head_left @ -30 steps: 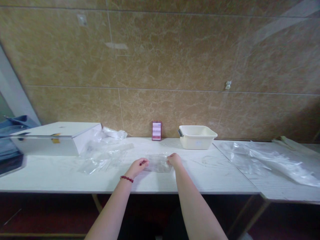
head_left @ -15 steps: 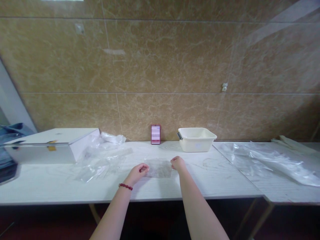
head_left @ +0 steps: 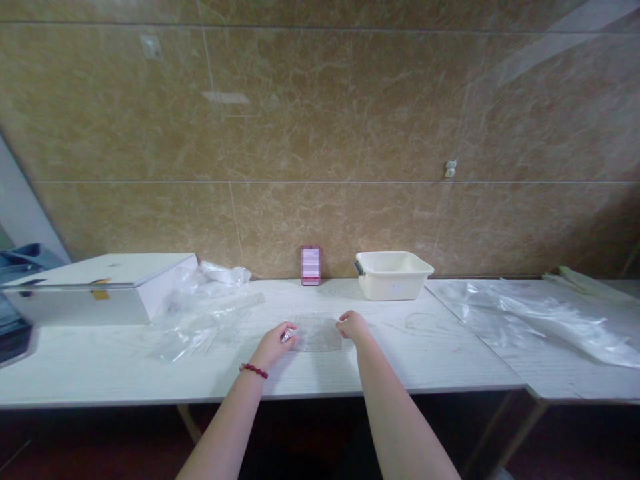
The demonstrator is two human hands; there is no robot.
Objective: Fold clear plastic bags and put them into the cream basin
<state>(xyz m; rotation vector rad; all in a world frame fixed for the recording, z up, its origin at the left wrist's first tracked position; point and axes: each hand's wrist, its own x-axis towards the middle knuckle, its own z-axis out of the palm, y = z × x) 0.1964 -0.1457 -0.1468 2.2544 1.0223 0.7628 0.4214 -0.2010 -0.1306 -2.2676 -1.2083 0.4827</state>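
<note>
A clear plastic bag [head_left: 317, 333] is held flat just over the white table, stretched between my two hands. My left hand [head_left: 279, 341], with a red bead bracelet [head_left: 254, 370] at the wrist, pinches the bag's left edge; a crumpled shiny bit of film shows inside its curled fingers. On the opposite edge my right hand [head_left: 352, 325] is closed, thumb and fingers gripping the film. See-through plastic makes the bag's outline faint.
Loose clear bags [head_left: 200, 320] lie left, against a white box [head_left: 80, 287]. A phone [head_left: 311, 265] leans on the wall. Right of it stands a cream plastic bin [head_left: 395, 277]. More clear plastic bags [head_left: 545, 320] spread across the right-hand table. The table's front edge [head_left: 320, 397] is near.
A shiny crumple of film now shows in my left fingers. My right hand has shifted slightly left along the bag. The camera view has tilted a little.
</note>
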